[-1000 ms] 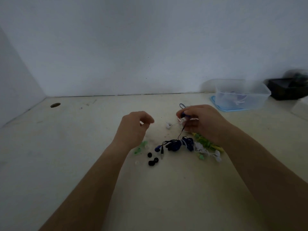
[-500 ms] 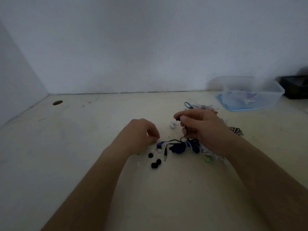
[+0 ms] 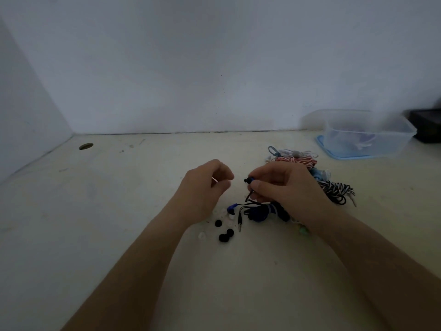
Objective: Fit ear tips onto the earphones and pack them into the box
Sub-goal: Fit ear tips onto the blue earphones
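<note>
One blue earbud [image 3: 249, 180] was pinched in the right hand [image 3: 286, 185] at frame centre; whether the curled left hand [image 3: 205, 187] held anything could not be told; the box [image 3: 367, 137] was blurred, upper right.

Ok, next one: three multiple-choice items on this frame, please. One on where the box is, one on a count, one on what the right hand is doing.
1. Where is the box?
A. far right of the table
B. between the hands
C. near left corner

2. How many black tips lie loose on the table?
A. one
B. three
C. six

3. The right hand is:
A. lying flat
B. pinching an earbud
C. inside the box

Answers:
1 A: the box stands on a blue lid at the far right.
2 B: three dark tips lie below the left hand.
3 B: thumb and finger close on the earbud, and its cable hangs down.
</note>
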Demonstrator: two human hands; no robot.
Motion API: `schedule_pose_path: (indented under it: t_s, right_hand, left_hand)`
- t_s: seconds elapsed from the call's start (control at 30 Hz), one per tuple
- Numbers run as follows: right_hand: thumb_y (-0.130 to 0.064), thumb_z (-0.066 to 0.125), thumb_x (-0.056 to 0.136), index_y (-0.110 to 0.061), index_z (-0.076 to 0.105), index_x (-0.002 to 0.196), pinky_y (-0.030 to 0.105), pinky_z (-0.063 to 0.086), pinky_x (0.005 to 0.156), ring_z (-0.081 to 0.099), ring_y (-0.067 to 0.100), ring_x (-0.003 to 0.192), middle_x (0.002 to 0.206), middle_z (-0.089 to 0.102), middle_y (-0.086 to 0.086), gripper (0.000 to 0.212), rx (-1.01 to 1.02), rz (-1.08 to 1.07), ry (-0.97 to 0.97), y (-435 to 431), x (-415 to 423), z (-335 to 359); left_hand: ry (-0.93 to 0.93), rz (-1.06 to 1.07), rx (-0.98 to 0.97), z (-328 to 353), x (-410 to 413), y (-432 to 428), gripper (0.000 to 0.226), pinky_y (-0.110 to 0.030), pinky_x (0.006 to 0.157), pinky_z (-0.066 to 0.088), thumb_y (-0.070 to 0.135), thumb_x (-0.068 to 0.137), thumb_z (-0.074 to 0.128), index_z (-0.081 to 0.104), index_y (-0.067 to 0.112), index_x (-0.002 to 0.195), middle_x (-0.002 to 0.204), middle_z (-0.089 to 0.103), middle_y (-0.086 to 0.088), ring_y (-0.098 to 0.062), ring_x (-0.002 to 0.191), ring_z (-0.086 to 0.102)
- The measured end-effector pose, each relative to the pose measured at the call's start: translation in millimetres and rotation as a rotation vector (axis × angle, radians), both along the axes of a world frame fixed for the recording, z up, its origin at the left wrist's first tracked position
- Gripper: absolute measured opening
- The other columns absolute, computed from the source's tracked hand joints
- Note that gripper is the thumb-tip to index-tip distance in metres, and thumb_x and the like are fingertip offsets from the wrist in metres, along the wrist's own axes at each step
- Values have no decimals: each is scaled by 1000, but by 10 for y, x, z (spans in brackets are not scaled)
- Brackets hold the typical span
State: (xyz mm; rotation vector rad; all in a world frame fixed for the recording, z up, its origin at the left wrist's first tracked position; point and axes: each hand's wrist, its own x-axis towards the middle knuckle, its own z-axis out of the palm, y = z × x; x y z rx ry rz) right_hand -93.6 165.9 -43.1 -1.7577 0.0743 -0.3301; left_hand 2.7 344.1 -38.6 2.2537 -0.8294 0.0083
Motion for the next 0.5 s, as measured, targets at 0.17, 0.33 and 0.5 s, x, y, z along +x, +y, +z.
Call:
schedule_pose_path:
  t_s: [0.17, 0.33, 0.5]
  right_hand:
    - [-7, 70, 89, -10, 73, 98, 32, 62, 75, 75, 21, 77, 85, 77, 6, 10, -29, 6, -18, 2, 13, -11]
    - [-12, 70, 90, -14, 73, 100, 27, 61, 71, 74, 17, 76, 86, 76, 4, 10, -74, -3, -35, 16, 21, -21]
    - [-14, 71, 90, -15, 73, 99, 28, 62, 70, 73, 18, 74, 85, 75, 2, 10, -102, -17, -42, 15, 24, -34]
  left_hand:
    - [159, -41, -270, 40, -65, -7, 18, -24, 75, 56, 10, 87, 71, 73, 25, 96, 85, 72, 5, -10, 76, 71]
    - [229, -54, -387, 49, -110, -28, 28, -22, 72, 56, 7, 80, 79, 70, 22, 102, 87, 71, 0, -13, 78, 73]
    - [190, -87, -389, 40, -135, -57, 34, -27, 76, 59, 3, 79, 78, 69, 20, 107, 87, 71, 1, -14, 80, 72]
